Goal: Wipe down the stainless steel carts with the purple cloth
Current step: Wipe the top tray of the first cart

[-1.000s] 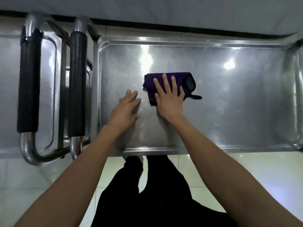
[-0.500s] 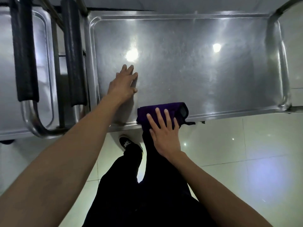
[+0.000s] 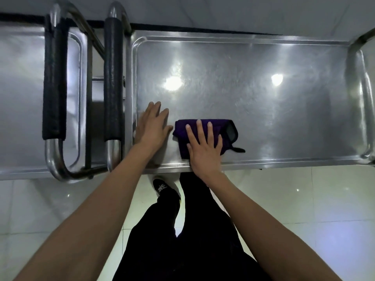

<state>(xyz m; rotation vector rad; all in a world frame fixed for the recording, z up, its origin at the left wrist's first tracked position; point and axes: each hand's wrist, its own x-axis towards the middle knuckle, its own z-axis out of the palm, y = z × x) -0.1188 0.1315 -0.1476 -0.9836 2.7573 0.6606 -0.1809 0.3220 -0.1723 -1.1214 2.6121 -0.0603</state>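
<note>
The folded purple cloth (image 3: 205,136) is pressed flat under the right hand (image 3: 204,151) on the top tray of the stainless steel cart (image 3: 263,110), close to the tray's near edge and left of its middle. The fingers are kept straight and spread; nothing is clenched. The left hand (image 3: 153,126) is laid flat on the tray just beside the cloth, its grip released. A second cart (image 3: 18,94) is seen at left, with two black-padded handles (image 3: 113,82) between them.

No readable text anywhere (white mark on the shoe (image 3: 162,187) illegible)
</note>
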